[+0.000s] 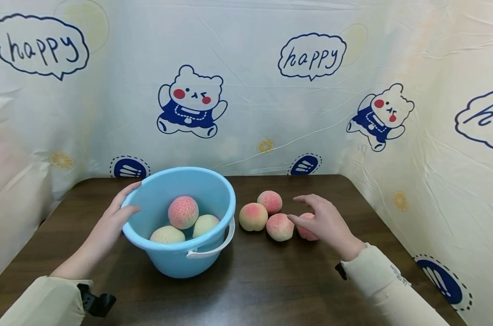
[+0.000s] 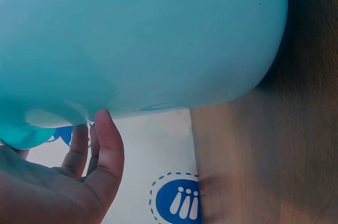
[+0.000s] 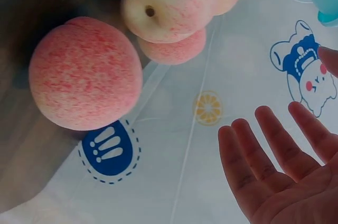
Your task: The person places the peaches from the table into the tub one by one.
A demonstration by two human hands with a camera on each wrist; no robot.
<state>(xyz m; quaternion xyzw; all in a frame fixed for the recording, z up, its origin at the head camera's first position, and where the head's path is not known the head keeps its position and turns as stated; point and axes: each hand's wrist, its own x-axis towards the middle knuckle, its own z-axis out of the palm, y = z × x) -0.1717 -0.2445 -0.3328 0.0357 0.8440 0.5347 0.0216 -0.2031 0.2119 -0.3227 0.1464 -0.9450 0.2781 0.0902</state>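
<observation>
A light blue bucket [image 1: 181, 265] stands upright on the table, a pink peach [image 1: 183, 212] and two paler peaches showing inside. My left hand [image 1: 111, 222] holds its left rim, thumb over the edge; in the left wrist view its bent fingers [image 2: 108, 155] lie along the blue wall [image 2: 158, 39]. To the right of the bucket several peaches [image 1: 280, 227] sit close together. Over the rightmost peach [image 1: 306, 230], partly covering it in the head view, hovers my right hand [image 1: 329, 226], holding nothing. The right wrist view shows its fingers [image 3: 280, 139] spread, apart from the pink peach [image 3: 84, 76].
The dark wooden table [image 1: 271, 290] runs back to a patterned plastic sheet [image 1: 246, 90] that hangs behind it and along both sides. A white handle [image 1: 214, 251] hangs down at the bucket's front right.
</observation>
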